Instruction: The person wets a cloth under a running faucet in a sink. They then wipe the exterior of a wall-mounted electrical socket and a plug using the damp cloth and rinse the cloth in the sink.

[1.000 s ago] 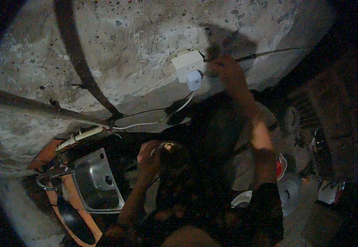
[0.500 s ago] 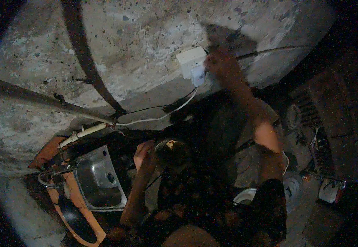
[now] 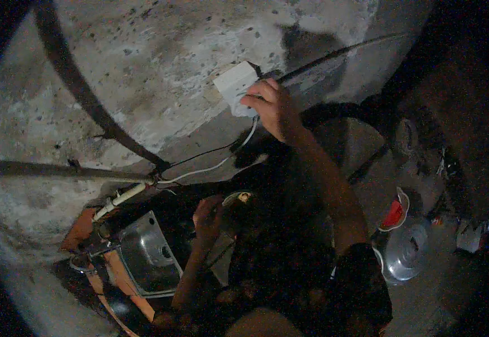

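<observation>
A white socket box (image 3: 234, 81) is fixed to the rough wall at the upper middle. Against its lower right side sits a white plug (image 3: 248, 110) with a white cord hanging from it. My right hand (image 3: 275, 109) reaches up there, thumb and fingers closed on the plug, partly covering it. Lower down, my left hand (image 3: 207, 220) is curled at the near-left rim of a round vessel (image 3: 237, 197) with something pale yellow in it. Dim light hides most of that vessel and the fingertips on it.
A steel sink (image 3: 146, 255) and its curved tap (image 3: 81, 262) are at the lower left. Pipes (image 3: 59, 168) and the white cord (image 3: 210, 168) run along the wall. At right on the floor lie a round metal lid (image 3: 410, 253) and a red-and-white dish (image 3: 393, 216).
My right hand has shifted from the right side of the socket box onto the plug. The view has turned, bringing the red-and-white dish into sight. My left hand stays by the vessel.
</observation>
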A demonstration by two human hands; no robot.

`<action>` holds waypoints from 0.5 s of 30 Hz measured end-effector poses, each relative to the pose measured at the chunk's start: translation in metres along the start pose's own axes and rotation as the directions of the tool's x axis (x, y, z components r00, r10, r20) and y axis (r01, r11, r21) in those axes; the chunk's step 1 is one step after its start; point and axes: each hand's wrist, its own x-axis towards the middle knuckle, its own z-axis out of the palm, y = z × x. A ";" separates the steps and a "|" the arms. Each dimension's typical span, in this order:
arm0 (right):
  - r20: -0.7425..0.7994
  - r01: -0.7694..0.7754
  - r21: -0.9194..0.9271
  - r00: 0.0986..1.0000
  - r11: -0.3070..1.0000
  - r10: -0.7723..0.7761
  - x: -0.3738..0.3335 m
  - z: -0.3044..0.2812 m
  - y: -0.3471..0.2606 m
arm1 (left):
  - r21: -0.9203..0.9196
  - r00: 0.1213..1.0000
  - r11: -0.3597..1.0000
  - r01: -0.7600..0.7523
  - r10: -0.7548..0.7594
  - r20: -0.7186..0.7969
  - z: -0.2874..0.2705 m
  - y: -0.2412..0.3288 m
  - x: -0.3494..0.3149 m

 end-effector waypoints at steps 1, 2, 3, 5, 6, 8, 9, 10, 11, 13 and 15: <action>-0.058 -0.082 0.117 0.994 0.990 0.089 -0.007 0.016 0.004 | -0.009 0.999 0.999 -0.039 0.038 -0.028 0.001 0.005 0.002; -0.110 -0.153 0.217 0.977 0.964 0.180 -0.009 0.021 0.011 | -0.011 0.998 0.998 -0.054 0.054 -0.024 0.004 0.006 0.010; -0.093 -0.377 0.254 0.907 0.891 0.411 -0.015 0.024 0.010 | 0.003 0.999 0.999 -0.046 0.047 -0.026 0.004 0.009 0.009; -0.020 -0.402 0.297 0.904 0.866 0.426 -0.048 0.039 0.031 | 0.065 0.998 0.997 0.040 -0.042 0.038 0.006 0.009 0.000; 0.002 -0.417 0.295 0.900 0.860 0.436 -0.059 0.038 0.040 | 0.058 0.998 0.998 0.026 -0.029 0.061 0.009 0.017 0.009; -0.180 -0.387 0.353 0.865 0.852 0.468 -0.059 0.037 0.041 | 0.057 0.996 0.998 0.027 -0.032 0.087 0.007 0.036 0.018; -0.248 -0.360 0.393 0.845 0.846 0.474 -0.039 0.027 0.027 | 0.036 0.996 0.999 0.033 -0.036 0.086 0.008 0.040 0.018; -0.322 -0.338 0.420 0.812 0.842 0.486 -0.025 0.020 0.016 | 0.007 0.995 1.000 0.031 -0.031 0.096 0.011 0.044 0.022; -0.366 -0.274 0.391 0.830 0.879 0.421 -0.017 0.021 0.013 | -0.019 0.993 1.000 0.020 -0.018 0.114 0.013 0.047 0.025; -0.341 -0.227 0.538 0.822 0.812 0.456 -0.024 0.045 0.021 | -0.107 0.990 0.994 -0.036 0.050 0.134 0.025 0.024 0.023; -0.253 -0.293 0.612 0.808 0.735 0.532 -0.048 0.066 0.030 | -0.127 0.991 0.992 -0.005 0.022 0.135 0.030 0.021 0.027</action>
